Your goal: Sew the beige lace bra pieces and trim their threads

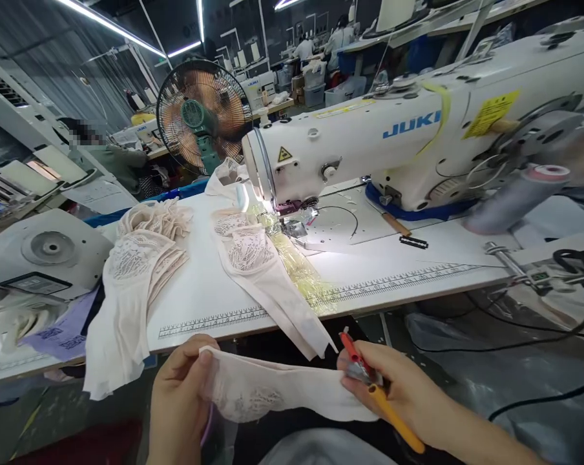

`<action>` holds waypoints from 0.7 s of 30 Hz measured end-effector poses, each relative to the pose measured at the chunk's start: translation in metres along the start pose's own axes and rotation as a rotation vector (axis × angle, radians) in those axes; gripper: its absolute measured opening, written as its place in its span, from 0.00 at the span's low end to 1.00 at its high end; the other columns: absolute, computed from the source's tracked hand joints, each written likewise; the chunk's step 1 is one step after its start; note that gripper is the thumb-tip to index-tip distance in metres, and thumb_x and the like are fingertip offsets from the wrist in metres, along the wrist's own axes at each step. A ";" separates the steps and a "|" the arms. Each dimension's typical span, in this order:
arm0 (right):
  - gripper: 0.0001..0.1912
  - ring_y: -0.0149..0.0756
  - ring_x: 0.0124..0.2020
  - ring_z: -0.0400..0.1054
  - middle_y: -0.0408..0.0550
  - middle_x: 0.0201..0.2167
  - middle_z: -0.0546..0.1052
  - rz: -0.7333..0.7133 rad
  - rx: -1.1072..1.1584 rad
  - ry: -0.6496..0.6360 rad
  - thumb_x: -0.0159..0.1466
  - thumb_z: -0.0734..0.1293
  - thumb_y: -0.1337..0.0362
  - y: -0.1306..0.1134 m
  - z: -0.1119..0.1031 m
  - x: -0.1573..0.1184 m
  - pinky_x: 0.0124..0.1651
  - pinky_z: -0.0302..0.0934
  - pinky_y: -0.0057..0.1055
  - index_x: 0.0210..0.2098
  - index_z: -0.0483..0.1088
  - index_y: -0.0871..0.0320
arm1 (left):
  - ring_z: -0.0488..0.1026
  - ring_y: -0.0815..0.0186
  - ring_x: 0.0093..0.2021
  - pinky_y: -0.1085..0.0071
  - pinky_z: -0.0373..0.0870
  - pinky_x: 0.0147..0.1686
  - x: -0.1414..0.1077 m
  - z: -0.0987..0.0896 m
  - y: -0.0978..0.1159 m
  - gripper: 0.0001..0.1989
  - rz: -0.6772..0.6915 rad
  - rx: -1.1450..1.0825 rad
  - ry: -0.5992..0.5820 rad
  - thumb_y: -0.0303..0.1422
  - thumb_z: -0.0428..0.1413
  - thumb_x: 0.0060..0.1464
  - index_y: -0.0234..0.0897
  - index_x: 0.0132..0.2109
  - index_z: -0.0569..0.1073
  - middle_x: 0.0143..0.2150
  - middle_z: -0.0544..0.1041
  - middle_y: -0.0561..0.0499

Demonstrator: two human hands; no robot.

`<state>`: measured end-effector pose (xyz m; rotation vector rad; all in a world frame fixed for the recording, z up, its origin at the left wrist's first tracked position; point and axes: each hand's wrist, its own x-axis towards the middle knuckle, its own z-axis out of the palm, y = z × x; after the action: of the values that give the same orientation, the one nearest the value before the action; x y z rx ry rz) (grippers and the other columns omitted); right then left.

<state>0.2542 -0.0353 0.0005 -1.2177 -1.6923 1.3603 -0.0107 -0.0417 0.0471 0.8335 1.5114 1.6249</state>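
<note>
Between my hands, over my lap, a pale beige bra piece [299, 389] with a lace patch is stretched sideways. My left hand [185, 387] pinches its left end between thumb and fingers. Closed around the right end, my right hand [393, 381] also grips a hand tool [396, 420] with a red part, a metal part and an orange handle; its exact kind is partly hidden by the fingers. Just beyond, another lace bra piece [253, 258] runs from under the sewing machine's head over the table edge. Yellowish clear film [302, 274] lies beside it.
A white sewing machine [340, 139] stands on the table [190, 303]. At left lies a stack of bra pieces [132, 265]. A razor blade [413, 242], a wooden-handled tool [396, 224] and a grey thread cone [519, 200] are at right. A fan [202, 116] stands behind.
</note>
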 end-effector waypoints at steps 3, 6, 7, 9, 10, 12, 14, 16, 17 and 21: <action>0.11 0.29 0.22 0.53 0.40 0.21 0.61 0.060 -0.028 -0.022 0.55 0.65 0.57 0.006 -0.011 -0.007 0.22 0.56 0.28 0.23 0.61 0.56 | 0.68 0.68 0.26 0.78 0.62 0.19 0.001 -0.009 -0.001 0.10 -0.001 0.017 0.029 0.32 0.69 0.28 0.34 0.21 0.77 0.27 0.74 0.50; 0.11 0.31 0.23 0.54 0.41 0.22 0.61 0.061 -0.133 -0.040 0.58 0.62 0.57 0.017 -0.020 -0.013 0.25 0.55 0.30 0.25 0.62 0.56 | 0.68 0.68 0.26 0.79 0.63 0.20 0.003 -0.016 0.000 0.09 -0.001 0.013 0.056 0.31 0.68 0.28 0.35 0.22 0.77 0.27 0.75 0.50; 0.11 0.32 0.24 0.54 0.41 0.22 0.62 0.077 -0.146 -0.053 0.59 0.61 0.57 0.020 -0.022 -0.015 0.25 0.55 0.31 0.26 0.62 0.56 | 0.69 0.68 0.26 0.79 0.64 0.20 0.003 -0.018 0.000 0.09 -0.005 0.014 0.065 0.30 0.68 0.27 0.35 0.22 0.77 0.27 0.75 0.51; 0.10 0.32 0.25 0.56 0.43 0.25 0.64 0.108 -0.115 -0.091 0.60 0.61 0.57 0.026 -0.026 -0.017 0.28 0.56 0.31 0.28 0.62 0.57 | 0.69 0.67 0.26 0.78 0.64 0.20 0.003 -0.022 0.000 0.10 -0.020 0.017 0.090 0.30 0.68 0.26 0.35 0.22 0.77 0.27 0.75 0.51; 0.09 0.32 0.26 0.56 0.43 0.26 0.65 0.108 -0.084 -0.114 0.60 0.61 0.58 0.027 -0.027 -0.017 0.29 0.56 0.31 0.29 0.62 0.57 | 0.69 0.67 0.25 0.78 0.64 0.20 0.003 -0.023 0.000 0.10 -0.032 0.018 0.101 0.30 0.68 0.26 0.35 0.22 0.76 0.27 0.75 0.51; 0.08 0.32 0.27 0.57 0.44 0.28 0.67 0.094 -0.021 -0.142 0.59 0.63 0.60 0.030 -0.027 -0.017 0.31 0.57 0.30 0.28 0.61 0.57 | 0.69 0.67 0.26 0.79 0.65 0.20 0.003 -0.027 0.000 0.11 -0.049 0.032 0.127 0.32 0.69 0.27 0.36 0.23 0.76 0.28 0.76 0.51; 0.09 0.31 0.27 0.57 0.43 0.28 0.67 0.082 0.026 -0.154 0.58 0.64 0.59 0.033 -0.025 -0.016 0.31 0.58 0.30 0.27 0.60 0.57 | 0.70 0.67 0.29 0.80 0.65 0.21 0.001 -0.032 0.001 0.11 -0.046 0.071 0.133 0.34 0.69 0.29 0.36 0.24 0.77 0.30 0.76 0.51; 0.10 0.31 0.26 0.58 0.44 0.27 0.67 0.088 0.063 -0.168 0.57 0.64 0.58 0.036 -0.020 -0.015 0.30 0.59 0.30 0.26 0.60 0.57 | 0.71 0.65 0.31 0.80 0.66 0.21 0.000 -0.037 0.005 0.10 -0.008 0.119 0.063 0.34 0.68 0.32 0.36 0.25 0.76 0.33 0.76 0.51; 0.10 0.31 0.27 0.59 0.44 0.28 0.68 0.086 0.072 -0.183 0.56 0.64 0.58 0.039 -0.016 -0.014 0.30 0.59 0.30 0.26 0.60 0.57 | 0.71 0.64 0.31 0.80 0.67 0.21 -0.001 -0.039 0.008 0.10 0.027 0.136 0.003 0.33 0.68 0.33 0.36 0.24 0.76 0.33 0.76 0.50; 0.11 0.37 0.32 0.67 0.52 0.35 0.74 0.076 0.145 -0.278 0.57 0.64 0.57 0.051 0.002 -0.010 0.35 0.62 0.34 0.27 0.59 0.57 | 0.70 0.61 0.29 0.74 0.68 0.20 -0.008 -0.044 0.033 0.06 0.192 0.213 -0.249 0.31 0.66 0.37 0.37 0.25 0.78 0.29 0.74 0.48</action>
<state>0.2699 -0.0440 -0.0486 -1.0588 -1.7092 1.7338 -0.0474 -0.0718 0.0758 1.2839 1.4778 1.4439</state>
